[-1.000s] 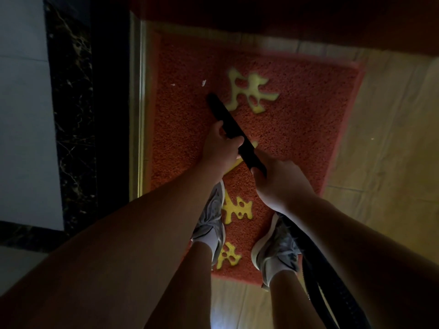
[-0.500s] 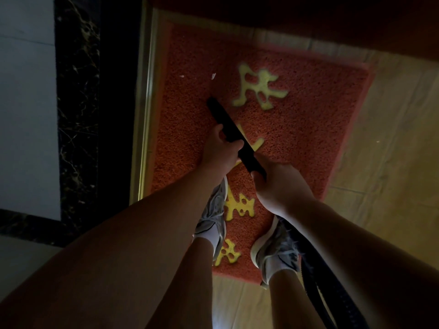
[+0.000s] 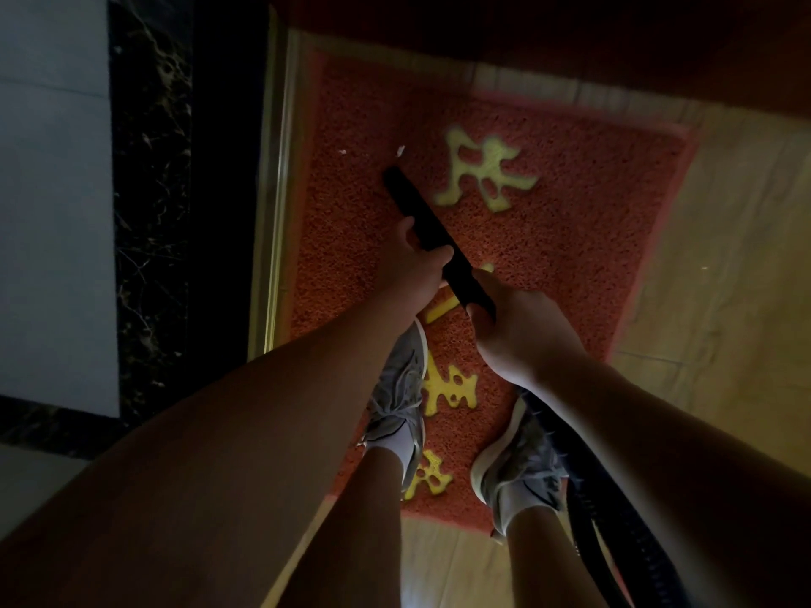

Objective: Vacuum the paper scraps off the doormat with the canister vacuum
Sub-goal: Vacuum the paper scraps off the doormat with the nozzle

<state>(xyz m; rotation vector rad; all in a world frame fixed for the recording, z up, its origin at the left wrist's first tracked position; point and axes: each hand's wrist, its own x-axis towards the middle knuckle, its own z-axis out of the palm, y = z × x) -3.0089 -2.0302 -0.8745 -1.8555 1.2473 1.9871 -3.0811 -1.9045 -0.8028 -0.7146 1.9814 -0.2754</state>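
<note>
On my feed I look straight down at a red doormat (image 3: 592, 212) with yellow characters (image 3: 487, 173), lying on a pale wooden floor (image 3: 724, 344). A long black vacuum nozzle (image 3: 406, 197) slants across the mat, its tip pointing to the far left corner. I cannot tell whether the tip touches the pile.

The left hand (image 3: 414, 261) holds the nozzle partway along. Its grip is curled round the tube, thumb on the far side and fingers over the near side. The right hand (image 3: 520, 333) holds the nozzle's rear end just behind the left, its grip wrapped round the tube as well. From under that hand a black ribbed hose (image 3: 614, 520) runs back past the right leg and out of the bottom edge.

A small white paper scrap (image 3: 400, 150) lies on the mat just beyond the nozzle tip, close to it but apart. A second scrap (image 3: 342, 151), smaller, lies farther left, near the mat's left border.

Both feet stand on the near half of the mat in grey sneakers: the left sneaker (image 3: 401, 388) below the left wrist, the right sneaker (image 3: 522, 458) beside the hose. Along the mat's left edge runs a brass-coloured threshold strip (image 3: 274, 212). Beyond it is a dark marble band (image 3: 149, 212). The light is dim.
</note>
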